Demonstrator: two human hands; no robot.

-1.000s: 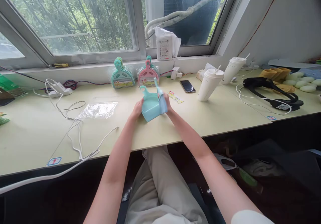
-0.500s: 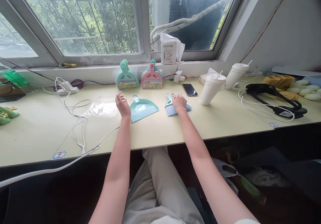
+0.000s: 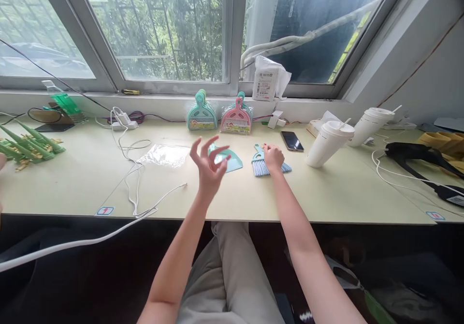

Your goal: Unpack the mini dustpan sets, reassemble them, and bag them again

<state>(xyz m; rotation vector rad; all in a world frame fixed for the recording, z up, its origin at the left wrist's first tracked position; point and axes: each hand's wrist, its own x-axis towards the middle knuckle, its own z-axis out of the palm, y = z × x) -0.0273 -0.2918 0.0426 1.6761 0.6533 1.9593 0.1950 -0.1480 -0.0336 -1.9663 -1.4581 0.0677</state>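
My left hand (image 3: 209,167) is raised over the table with its fingers spread and nothing in it; it hides part of a light teal dustpan (image 3: 232,161). Right of the dustpan lies a small brush (image 3: 260,165) with blue-and-white bristles and a teal top. My right hand (image 3: 273,158) rests on the brush's right part with its fingers curled in; what they pinch is too small to make out. Against the wall stand a wrapped teal brush-and-dustpan set (image 3: 202,113) and a wrapped pink one (image 3: 237,117).
A phone (image 3: 292,141) and two white cups (image 3: 328,142) are on the right, beyond them a black strap-like device (image 3: 416,162). Clear plastic film (image 3: 166,155) and white cables (image 3: 136,188) lie on the left. Part of another person's hand (image 3: 2,162) shows at the left edge.
The view has shifted left. My left hand has moved right, over the dustpan, and its fingers have spread. My right hand is still at the brush.
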